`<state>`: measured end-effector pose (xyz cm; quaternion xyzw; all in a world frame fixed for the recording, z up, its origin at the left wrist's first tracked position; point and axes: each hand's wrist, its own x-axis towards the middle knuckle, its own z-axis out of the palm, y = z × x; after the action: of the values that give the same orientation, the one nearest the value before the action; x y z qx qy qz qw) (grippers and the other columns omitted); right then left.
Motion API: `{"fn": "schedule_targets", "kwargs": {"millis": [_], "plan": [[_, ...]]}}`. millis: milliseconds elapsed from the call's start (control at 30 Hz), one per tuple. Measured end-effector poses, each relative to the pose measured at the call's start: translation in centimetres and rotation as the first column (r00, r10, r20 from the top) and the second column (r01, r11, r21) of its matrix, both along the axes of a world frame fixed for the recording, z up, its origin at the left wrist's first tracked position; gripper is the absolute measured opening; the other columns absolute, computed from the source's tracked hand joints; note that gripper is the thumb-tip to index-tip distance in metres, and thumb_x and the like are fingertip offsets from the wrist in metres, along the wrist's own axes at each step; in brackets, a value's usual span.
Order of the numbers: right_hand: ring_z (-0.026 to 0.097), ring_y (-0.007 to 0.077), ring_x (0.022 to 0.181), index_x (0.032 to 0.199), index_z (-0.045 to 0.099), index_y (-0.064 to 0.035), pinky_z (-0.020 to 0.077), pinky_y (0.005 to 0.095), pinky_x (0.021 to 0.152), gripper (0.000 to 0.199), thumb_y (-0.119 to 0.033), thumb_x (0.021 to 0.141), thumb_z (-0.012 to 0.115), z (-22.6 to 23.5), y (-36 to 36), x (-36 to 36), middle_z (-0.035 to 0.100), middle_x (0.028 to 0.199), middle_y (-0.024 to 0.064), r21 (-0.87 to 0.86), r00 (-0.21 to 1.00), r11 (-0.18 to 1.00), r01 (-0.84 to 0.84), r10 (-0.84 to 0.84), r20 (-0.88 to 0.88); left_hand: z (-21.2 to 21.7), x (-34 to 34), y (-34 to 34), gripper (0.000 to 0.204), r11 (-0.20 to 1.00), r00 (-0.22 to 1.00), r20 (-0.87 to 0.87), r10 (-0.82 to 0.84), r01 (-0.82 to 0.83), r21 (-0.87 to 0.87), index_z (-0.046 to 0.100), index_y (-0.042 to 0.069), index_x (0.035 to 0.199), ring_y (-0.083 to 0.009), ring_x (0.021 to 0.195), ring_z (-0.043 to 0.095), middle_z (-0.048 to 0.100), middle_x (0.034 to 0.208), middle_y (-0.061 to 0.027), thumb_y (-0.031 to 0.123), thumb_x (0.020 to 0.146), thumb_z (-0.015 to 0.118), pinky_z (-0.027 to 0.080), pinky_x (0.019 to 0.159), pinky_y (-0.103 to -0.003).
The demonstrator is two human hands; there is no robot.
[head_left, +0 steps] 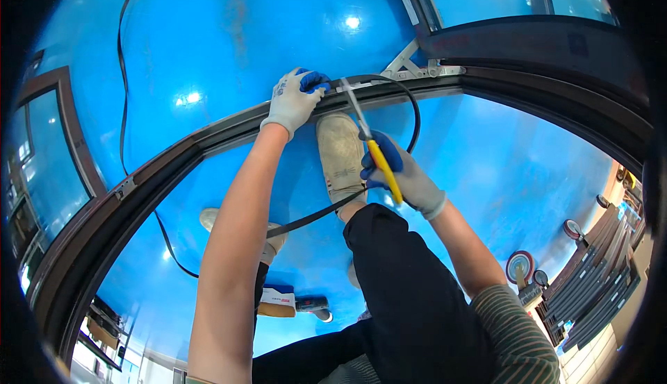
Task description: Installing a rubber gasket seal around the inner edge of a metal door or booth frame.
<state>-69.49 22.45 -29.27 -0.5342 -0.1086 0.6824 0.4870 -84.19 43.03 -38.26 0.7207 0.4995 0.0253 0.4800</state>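
Note:
A dark window frame [236, 128] lies across the floor in front of me. My left hand [295, 99], in a white and blue glove, rests on its near bar with fingers curled around the start of a black rubber seal strip [415, 113]. From there the strip loops right, passes my right hand and runs back behind my left forearm. My right hand [399, 172], also gloved, is closed around a yellow utility knife [383, 165]. Its long blade, slightly blurred, points up toward the bar just right of my left fingers.
A metal hinge arm [410, 68] is fixed to the frame, next to a dark sash [528, 44]. My shoe [340, 151] stands against the bar. Another glazed sash [59, 141] lies at left. Stacked dark profiles [590, 280] and a wheel [520, 267] are at right. A box [278, 302] lies below.

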Motion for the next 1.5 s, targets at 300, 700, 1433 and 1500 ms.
{"fn": "schedule_targets", "kwargs": {"millis": [300, 700, 1433, 1500], "plan": [[0.059, 0.0108, 0.062, 0.126, 0.056, -0.0055, 0.0480, 0.0228, 0.057, 0.043, -0.038, 0.099, 0.061, -1.9, 1.2, -1.9, 0.062, 0.083, 0.0052, -0.329, 0.864, 0.924, -0.197, 0.322, 0.387, -0.4, -0.1, -0.2, 0.015, 0.996, 0.999, -0.023, 0.042, -0.040, 0.075, 0.074, 0.006, 0.094, -0.0205, 0.095, 0.064, 0.071, 0.105, -0.0054, 0.020, 0.088, 0.071, 0.050, 0.091, -0.032], [0.056, 0.0107, 0.064, 0.123, 0.057, -0.0047, 0.0425, 0.0247, 0.058, 0.041, -0.038, 0.099, 0.061, -4.0, 1.6, -4.1, 0.064, 0.087, 0.0051, -0.279, 0.670, 0.937, -0.211, 0.347, 0.657, 0.1, 0.3, -0.4, 0.020, 0.994, 0.994, -0.053, 0.092, -0.088, 0.068, 0.076, 0.008, 0.088, -0.0274, 0.098, 0.062, 0.067, 0.102, -0.0070, 0.026, 0.086, 0.070, 0.048, 0.091, -0.038], [0.056, 0.0111, 0.070, 0.128, 0.057, -0.0034, 0.0434, 0.0245, 0.063, 0.046, -0.037, 0.097, 0.065, -4.2, 1.7, -4.6, 0.065, 0.091, 0.0056, -0.274, 0.720, 0.951, -0.145, 0.291, 0.629, 0.3, 0.3, -0.3, 0.023, 0.991, 0.990, -0.053, 0.131, -0.130, 0.027, 0.076, 0.006, 0.087, -0.0251, 0.094, 0.063, 0.068, 0.102, -0.0057, 0.028, 0.084, 0.072, 0.050, 0.089, -0.036], [0.056, 0.0111, 0.070, 0.128, 0.057, -0.0032, 0.0436, 0.0243, 0.063, 0.046, -0.037, 0.097, 0.065, -4.4, 1.6, -4.6, 0.066, 0.092, 0.0058, -0.281, 0.722, 0.948, -0.148, 0.298, 0.624, 0.4, 0.3, -0.3, 0.023, 0.991, 0.990, -0.050, 0.133, -0.132, 0.008, 0.076, 0.006, 0.087, -0.0251, 0.093, 0.063, 0.069, 0.102, -0.0057, 0.028, 0.084, 0.072, 0.050, 0.089, -0.036]]}}
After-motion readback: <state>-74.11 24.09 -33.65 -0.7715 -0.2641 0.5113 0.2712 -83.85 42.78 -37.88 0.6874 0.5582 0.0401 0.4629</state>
